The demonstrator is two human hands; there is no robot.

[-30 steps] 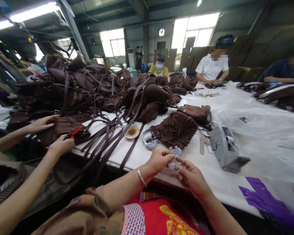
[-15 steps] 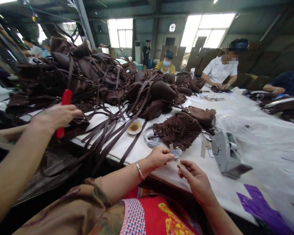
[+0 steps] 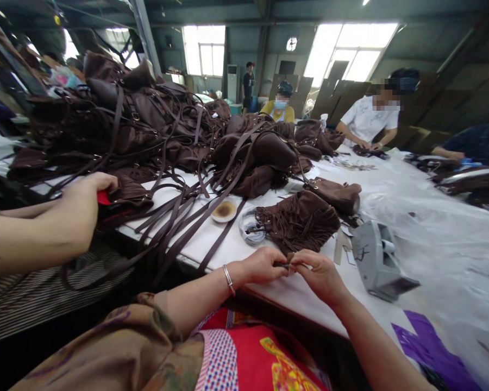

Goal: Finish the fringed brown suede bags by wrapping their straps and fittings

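So from where I'm watching, both hands meet at the near edge of the desk [image 3: 293, 296], just on the near side of the fringed brown bag [image 3: 299, 220]. The left hand [image 3: 261, 266] and right hand [image 3: 320, 274] are pressed fingertip to fingertip, both pinching a small dark strip [image 3: 287, 264] between them. It's tiny and mostly covered by fingers, so I can't tell what it is exactly. Its long axis looks to run left-right, one end in each hand, so neither hand is really nearer; they share it. Which end is the "front" I can't say.

The fringed bag lies just beyond the fingertips, fringe hanging toward me, long axis roughly left-right too. A grey tape dispenser [image 3: 377, 260] sits to the right, a small dish [image 3: 224, 210] to the far left of the bag. A co-worker's hand [image 3: 81, 203] on the left grips something red [image 3: 103, 198], well apart.
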